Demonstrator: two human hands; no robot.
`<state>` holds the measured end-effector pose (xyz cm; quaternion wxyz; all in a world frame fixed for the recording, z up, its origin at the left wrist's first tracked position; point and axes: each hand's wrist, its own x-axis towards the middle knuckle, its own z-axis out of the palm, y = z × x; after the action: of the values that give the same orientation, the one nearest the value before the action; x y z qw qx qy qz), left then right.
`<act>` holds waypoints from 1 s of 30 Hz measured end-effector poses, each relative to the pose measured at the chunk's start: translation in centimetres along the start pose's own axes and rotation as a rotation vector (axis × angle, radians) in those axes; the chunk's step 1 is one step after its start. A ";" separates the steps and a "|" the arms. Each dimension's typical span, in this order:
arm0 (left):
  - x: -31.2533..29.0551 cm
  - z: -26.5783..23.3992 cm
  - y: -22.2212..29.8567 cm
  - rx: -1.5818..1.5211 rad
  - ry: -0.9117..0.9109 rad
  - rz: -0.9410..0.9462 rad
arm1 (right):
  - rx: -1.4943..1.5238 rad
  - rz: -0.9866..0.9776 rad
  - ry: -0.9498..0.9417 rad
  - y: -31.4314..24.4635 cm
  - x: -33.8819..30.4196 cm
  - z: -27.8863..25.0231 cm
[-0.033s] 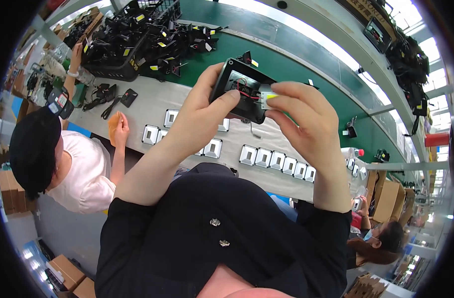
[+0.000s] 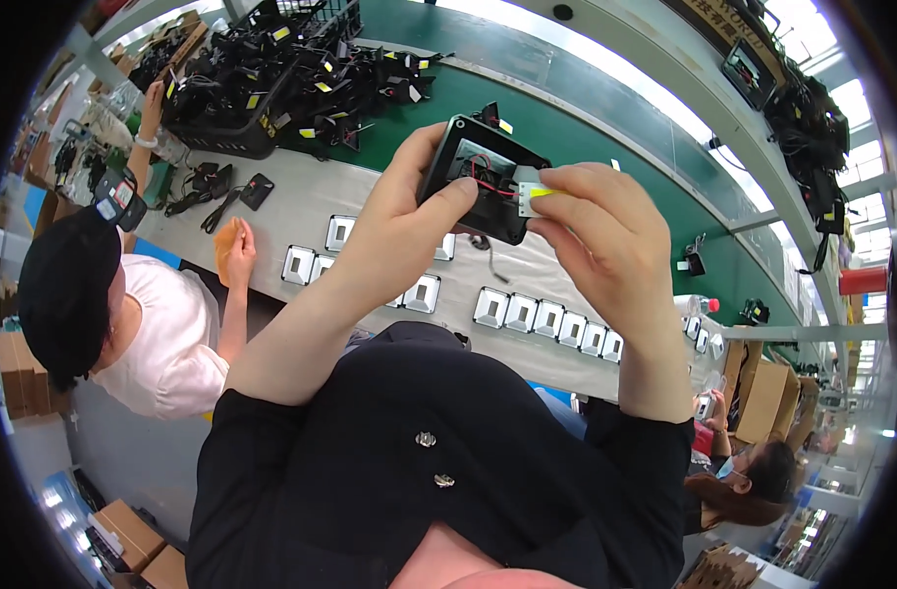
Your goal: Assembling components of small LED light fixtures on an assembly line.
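My left hand is closed on a black lamp housing, with its thumb over the near rim. The housing is tilted, its hollow side facing me, and red and black wires show inside. Between thumb and fingers, my right hand pinches a small white LED board with a yellow patch. The board sits at the housing's right end, and the wires run to it. My right fingers cover part of the board. A grey cable hangs below the housing.
Rows of square silver frames lie on the grey table. Beyond runs a green belt with a black basket full of black lamps. A person in white is at my left, another person at right. A bottle stands right.
Both hands, the housing and the board have hardly moved. The cable under the housing hangs a little differently.
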<state>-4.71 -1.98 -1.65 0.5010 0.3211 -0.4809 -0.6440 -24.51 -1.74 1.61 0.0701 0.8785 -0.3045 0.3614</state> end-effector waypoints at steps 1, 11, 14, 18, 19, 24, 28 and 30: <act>0.0 0.3 0.2 0.013 0.047 0.049 | 0.003 -0.011 -0.001 -0.2 0.3 0.0; 0.5 -0.7 0.2 0.230 0.168 0.287 | -0.107 -0.105 0.007 -3.0 2.5 0.1; 0.3 -1.0 0.7 0.298 0.183 0.338 | -0.064 -0.099 0.061 -2.9 3.0 1.4; -1.2 -2.0 1.5 -0.014 -0.051 0.181 | -0.038 -0.098 0.213 -3.4 3.5 2.8; -1.5 -2.2 1.7 0.015 -0.101 0.232 | -0.021 -0.102 0.240 -3.5 3.6 3.2; -2.8 -2.6 2.6 0.113 -0.157 0.265 | 0.001 -0.105 0.278 -4.2 4.2 3.8; -3.1 -2.8 2.6 0.240 -0.173 0.325 | 0.024 -0.080 0.262 -4.6 4.2 3.7; -3.3 -2.7 2.7 0.325 -0.166 0.360 | 0.035 -0.057 0.242 -4.8 4.1 3.6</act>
<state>-0.42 0.25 -0.26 0.5082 0.2524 -0.6669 -0.4829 -17.29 -1.15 2.22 0.1012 0.8379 -0.2624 0.4677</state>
